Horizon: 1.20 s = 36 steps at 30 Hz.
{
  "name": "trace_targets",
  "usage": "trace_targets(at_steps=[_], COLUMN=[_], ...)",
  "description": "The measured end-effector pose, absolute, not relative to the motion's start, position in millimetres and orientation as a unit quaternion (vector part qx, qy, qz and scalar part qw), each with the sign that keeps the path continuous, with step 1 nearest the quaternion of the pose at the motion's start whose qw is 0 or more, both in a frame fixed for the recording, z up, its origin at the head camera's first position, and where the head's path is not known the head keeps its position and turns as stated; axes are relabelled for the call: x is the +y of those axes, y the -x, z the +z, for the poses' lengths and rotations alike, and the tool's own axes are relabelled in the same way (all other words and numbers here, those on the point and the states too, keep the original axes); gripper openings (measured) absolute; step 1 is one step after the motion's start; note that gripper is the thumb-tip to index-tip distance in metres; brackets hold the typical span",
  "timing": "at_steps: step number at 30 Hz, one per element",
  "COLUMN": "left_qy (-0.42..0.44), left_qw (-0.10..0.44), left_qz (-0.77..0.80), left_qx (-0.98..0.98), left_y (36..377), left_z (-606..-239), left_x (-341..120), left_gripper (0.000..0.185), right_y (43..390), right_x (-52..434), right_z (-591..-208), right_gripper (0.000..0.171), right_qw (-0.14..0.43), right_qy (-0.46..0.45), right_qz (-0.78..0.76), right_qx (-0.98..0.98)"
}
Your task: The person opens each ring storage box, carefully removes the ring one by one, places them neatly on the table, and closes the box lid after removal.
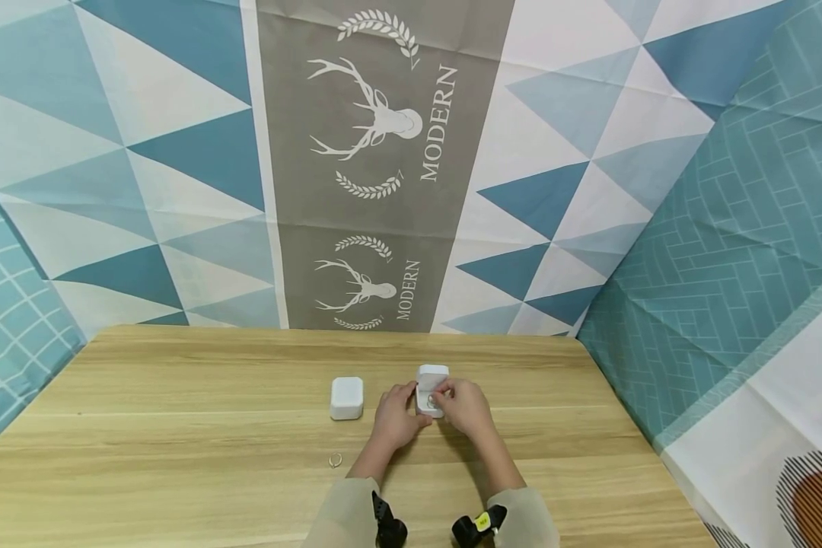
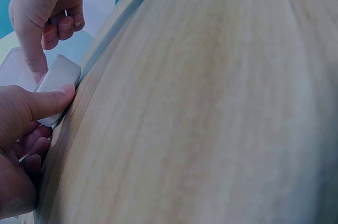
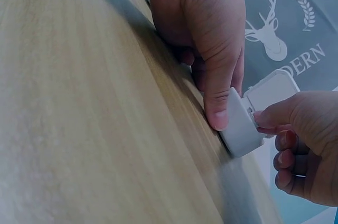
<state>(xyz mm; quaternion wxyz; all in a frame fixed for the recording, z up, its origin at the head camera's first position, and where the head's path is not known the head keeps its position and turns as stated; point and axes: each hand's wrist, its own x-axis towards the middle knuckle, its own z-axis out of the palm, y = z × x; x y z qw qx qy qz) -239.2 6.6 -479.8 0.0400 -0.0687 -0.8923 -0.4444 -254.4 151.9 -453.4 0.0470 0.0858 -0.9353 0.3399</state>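
Observation:
An open white ring box [image 1: 432,374] stands on the table with its lid raised at the back. My left hand [image 1: 393,418] holds it from the left side, the thumb [image 3: 217,117] on its front wall. The right hand [image 1: 467,406] reaches in from the right, with thumb and index finger pinching a small ring [image 1: 431,399] at the box's insert. In the right wrist view, those fingertips partly hide the ring, so how deep it sits cannot be told. The other fingers of the right hand [image 3: 317,145] are curled beside the box.
A second white box [image 1: 346,398], closed, stands left of the left hand. Nearer the front lies another ring [image 1: 336,466] on the wooden table [image 1: 199,441]. Behind the table's back edge hangs a patterned cloth [image 1: 356,228], and more cloth hangs at both sides.

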Motion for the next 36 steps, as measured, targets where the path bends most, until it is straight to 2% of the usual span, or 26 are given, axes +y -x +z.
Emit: trace_targets(at_steps=[36], left_qy=[0.070], left_qw=[0.046], left_qz=[-0.446], left_qx=[-0.891], left_y=[238], left_z=[-478], left_x=[7], left_gripper=[0.068], right_y=[249], right_x=[158], right_z=[-441], right_gripper=[0.010], right_qw=[0.057], right_qy=[-0.083], right_qz=[0.307], right_qx=[-0.946])
